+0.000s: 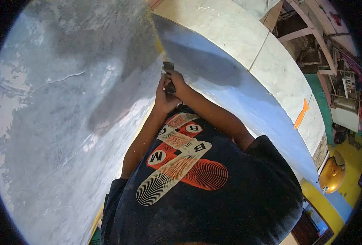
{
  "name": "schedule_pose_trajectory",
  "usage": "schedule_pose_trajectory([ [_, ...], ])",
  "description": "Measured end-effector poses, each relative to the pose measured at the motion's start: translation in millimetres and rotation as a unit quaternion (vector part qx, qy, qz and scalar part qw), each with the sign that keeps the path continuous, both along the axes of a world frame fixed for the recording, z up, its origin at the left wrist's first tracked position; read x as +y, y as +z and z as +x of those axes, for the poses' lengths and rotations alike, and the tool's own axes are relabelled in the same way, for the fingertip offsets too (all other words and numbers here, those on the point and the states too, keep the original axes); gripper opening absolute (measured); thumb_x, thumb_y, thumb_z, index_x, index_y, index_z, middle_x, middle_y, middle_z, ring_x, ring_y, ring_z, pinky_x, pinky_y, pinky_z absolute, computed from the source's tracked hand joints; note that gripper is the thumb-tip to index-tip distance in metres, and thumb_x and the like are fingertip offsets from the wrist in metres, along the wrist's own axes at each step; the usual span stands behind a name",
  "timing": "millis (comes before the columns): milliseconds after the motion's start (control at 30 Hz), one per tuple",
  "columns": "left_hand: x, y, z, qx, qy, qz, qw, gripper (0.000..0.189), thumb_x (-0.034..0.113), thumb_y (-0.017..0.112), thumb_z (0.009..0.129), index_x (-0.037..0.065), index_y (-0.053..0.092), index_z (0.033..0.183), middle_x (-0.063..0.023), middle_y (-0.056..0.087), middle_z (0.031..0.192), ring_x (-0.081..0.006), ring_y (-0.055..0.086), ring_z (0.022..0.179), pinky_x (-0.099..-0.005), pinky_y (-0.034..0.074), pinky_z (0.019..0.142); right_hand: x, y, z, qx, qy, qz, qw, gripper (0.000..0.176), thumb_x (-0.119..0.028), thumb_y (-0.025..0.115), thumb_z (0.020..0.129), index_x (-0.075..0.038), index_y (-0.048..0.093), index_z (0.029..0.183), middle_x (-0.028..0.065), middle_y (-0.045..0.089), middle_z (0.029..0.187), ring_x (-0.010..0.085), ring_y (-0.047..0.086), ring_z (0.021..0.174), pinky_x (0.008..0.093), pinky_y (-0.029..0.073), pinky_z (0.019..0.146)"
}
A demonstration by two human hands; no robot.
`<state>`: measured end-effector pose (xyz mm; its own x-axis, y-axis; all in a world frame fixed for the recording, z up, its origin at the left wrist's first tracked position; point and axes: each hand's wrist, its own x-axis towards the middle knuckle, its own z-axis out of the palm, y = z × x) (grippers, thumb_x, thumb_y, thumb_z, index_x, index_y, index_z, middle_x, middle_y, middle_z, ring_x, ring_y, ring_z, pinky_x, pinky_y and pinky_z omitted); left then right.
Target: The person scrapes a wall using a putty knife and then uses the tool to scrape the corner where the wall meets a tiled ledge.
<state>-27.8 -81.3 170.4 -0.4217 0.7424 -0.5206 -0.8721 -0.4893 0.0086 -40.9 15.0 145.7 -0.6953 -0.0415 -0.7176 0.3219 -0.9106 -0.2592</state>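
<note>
Both hands are raised together at the corner where two walls meet. A scraper (168, 66) with a dark flat blade points up along the yellowish corner line (159, 44). My right hand (178, 81) is closed on it just below the blade. Lower and to the left, my left hand (164, 100) is closed round its lower part, which the fingers partly hide. The blade's edge lies at or very near the corner; contact cannot be told for sure. On the left, the patchy grey-blue wall (58, 118) has cracks and pale bare spots.
To the right runs a smooth bluish wall (213, 65) edged by a curved white panel surface (278, 69). An orange plastic scraper (301, 114) rests on that surface. Farther right are a gold helmet (332, 173), a yellow wall and cluttered shelving (344, 90).
</note>
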Motion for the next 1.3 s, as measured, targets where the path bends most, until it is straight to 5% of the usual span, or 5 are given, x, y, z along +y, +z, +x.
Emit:
schedule_pose_trajectory([
  [633,-21,46,-39,0.097,-0.077,-0.071,0.990,0.045,0.031,0.064,0.083,0.007,0.047,0.117,-0.0099,0.049,0.114,-0.0207,0.050,0.104,-0.0381,0.043,0.089,-36,39,-38,0.270,-0.151,-0.409,0.859,0.022,-0.023,0.046,0.094,-0.007,0.043,0.078,-0.0051,0.035,0.054,0.0046,0.036,0.045,0.0200,0.033,0.045],
  [967,-7,39,-53,0.086,-0.040,-0.100,0.990,0.037,0.025,0.064,0.081,0.008,0.052,0.111,-0.0041,0.053,0.109,-0.0159,0.051,0.101,-0.0320,0.044,0.087,-29,64,-42,0.217,-0.141,-0.194,0.946,0.032,-0.027,0.043,0.094,-0.015,0.039,0.065,-0.0058,0.036,0.059,0.0089,0.030,0.049,0.0231,0.027,0.045],
  [1067,-17,67,-40,0.201,-0.087,-0.138,0.966,0.038,0.026,0.064,0.080,0.007,0.052,0.111,-0.0046,0.053,0.108,-0.0169,0.051,0.100,-0.0324,0.043,0.086,-36,80,-29,0.150,-0.278,-0.564,0.763,0.031,-0.028,0.045,0.092,-0.015,0.039,0.065,-0.0049,0.037,0.059,0.0104,0.032,0.051,0.0241,0.028,0.046],
  [1133,-18,68,-42,0.090,-0.056,-0.145,0.984,0.039,0.027,0.064,0.080,0.007,0.051,0.112,-0.0055,0.053,0.107,-0.0181,0.052,0.099,-0.0330,0.044,0.085,-41,-17,-56,0.447,-0.049,-0.441,0.776,0.021,-0.024,0.044,0.094,-0.004,0.044,0.091,0.0027,0.045,0.076,0.0090,0.044,0.070,0.0213,0.048,0.062],
  [1300,-12,60,-46,0.225,-0.069,-0.100,0.967,0.041,0.022,0.066,0.080,0.007,0.050,0.114,-0.0069,0.050,0.109,-0.0174,0.049,0.102,-0.0332,0.043,0.086,-38,87,-40,0.225,-0.302,-0.405,0.833,0.024,-0.029,0.045,0.094,-0.005,0.047,0.088,-0.0007,0.043,0.068,0.0087,0.038,0.059,0.0229,0.042,0.056],
])
